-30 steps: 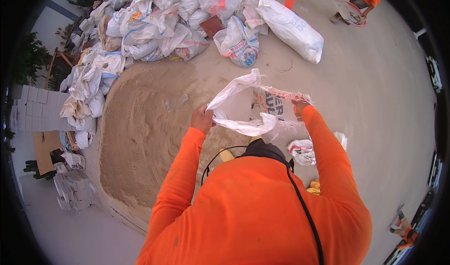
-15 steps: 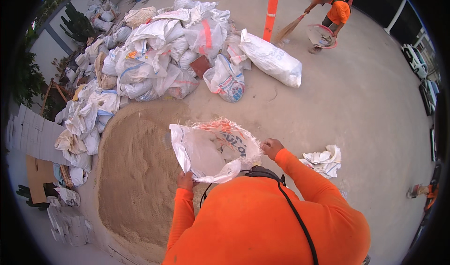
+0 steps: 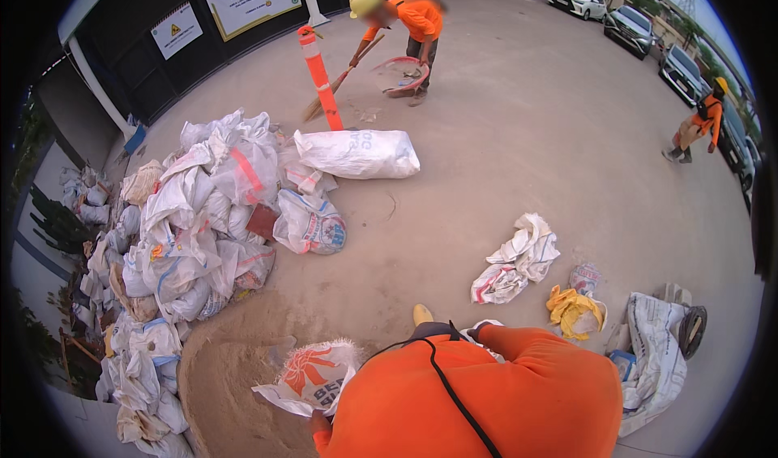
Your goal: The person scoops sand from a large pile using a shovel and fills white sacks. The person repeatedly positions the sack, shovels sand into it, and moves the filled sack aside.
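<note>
A white woven sack [image 3: 312, 381] with an orange print and a frayed rim hangs low at my left side, over the sand. My left hand [image 3: 320, 420] is closed on its lower edge, partly hidden by my orange shirt. My right arm [image 3: 519, 343] is bent on the other side of my body, its cuff close to my dark trousers and a bit of white material. The fingers of my right hand cannot be made out there. A yellow boot tip [image 3: 422, 314] shows ahead of me.
Filled sacks [image 3: 203, 215] are heaped at left beside a sand pile [image 3: 219, 377]. A full sack [image 3: 361, 153] lies near an orange post [image 3: 321, 77]. A person [image 3: 413, 25] sweeps with a broom; another [image 3: 705, 122] walks near parked cars. Crumpled sacks [image 3: 519, 255] lie at right.
My view has turned to the right and up. The sack has dropped to my left side, its mouth no longer spread between both hands. My right hand has come off its rim.
</note>
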`<state>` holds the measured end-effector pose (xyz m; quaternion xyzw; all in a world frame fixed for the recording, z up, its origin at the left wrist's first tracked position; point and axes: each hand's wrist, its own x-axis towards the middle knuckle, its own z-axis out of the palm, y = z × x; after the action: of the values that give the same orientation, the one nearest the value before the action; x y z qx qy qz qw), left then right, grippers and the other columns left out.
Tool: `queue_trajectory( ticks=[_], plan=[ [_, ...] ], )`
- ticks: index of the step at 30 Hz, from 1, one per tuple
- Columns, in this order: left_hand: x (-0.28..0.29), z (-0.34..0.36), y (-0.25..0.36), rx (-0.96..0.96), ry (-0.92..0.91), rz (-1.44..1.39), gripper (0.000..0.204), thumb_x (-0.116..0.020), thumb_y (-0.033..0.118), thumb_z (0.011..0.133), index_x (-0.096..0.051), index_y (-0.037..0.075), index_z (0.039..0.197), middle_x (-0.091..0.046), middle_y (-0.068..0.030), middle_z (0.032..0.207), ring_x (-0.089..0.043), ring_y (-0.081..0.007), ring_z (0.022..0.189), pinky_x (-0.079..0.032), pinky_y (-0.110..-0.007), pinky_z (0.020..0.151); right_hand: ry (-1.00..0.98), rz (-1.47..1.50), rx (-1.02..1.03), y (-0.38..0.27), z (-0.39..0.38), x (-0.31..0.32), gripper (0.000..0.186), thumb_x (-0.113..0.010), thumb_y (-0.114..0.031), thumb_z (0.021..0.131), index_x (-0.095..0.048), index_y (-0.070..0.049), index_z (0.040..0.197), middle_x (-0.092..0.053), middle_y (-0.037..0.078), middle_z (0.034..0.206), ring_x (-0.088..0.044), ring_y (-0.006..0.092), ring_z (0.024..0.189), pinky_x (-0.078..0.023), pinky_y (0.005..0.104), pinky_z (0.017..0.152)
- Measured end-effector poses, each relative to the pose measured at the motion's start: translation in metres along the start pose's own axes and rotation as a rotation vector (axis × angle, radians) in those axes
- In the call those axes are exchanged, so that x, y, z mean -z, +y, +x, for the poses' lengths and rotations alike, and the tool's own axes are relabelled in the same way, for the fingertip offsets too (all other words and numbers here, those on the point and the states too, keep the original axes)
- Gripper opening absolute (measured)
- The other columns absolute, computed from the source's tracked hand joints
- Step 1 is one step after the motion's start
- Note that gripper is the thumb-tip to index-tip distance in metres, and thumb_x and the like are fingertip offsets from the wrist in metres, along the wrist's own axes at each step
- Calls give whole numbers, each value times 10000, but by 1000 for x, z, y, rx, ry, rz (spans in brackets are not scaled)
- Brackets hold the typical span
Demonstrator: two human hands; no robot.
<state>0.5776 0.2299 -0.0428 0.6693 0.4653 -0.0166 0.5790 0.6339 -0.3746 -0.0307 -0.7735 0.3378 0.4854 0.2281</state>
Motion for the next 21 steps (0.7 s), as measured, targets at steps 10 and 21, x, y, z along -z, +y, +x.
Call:
queue_trajectory(
  ticks=[10,21],
  plan=[
    [-7,-3,44,125,-95,-225,288,-559,151,811,-553,-19,1044,-629,-191,925,-670,-354,791,-593,-496,623,-150,631,178,-62,53,-11,490,-606,-477,921,-700,-43,1128,-707,162,1125,-656,226,1032,-481,402,925],
    [-93,-68,203,34,-294,-343,293,-543,148,876,-580,-82,1054,-665,-208,910,-702,-334,792,-618,-463,614,250,61,1270,-243,-193,20,890,-815,-229,755,-324,23,1453,-444,237,1396,-659,315,952,-569,323,702]
  ],
)
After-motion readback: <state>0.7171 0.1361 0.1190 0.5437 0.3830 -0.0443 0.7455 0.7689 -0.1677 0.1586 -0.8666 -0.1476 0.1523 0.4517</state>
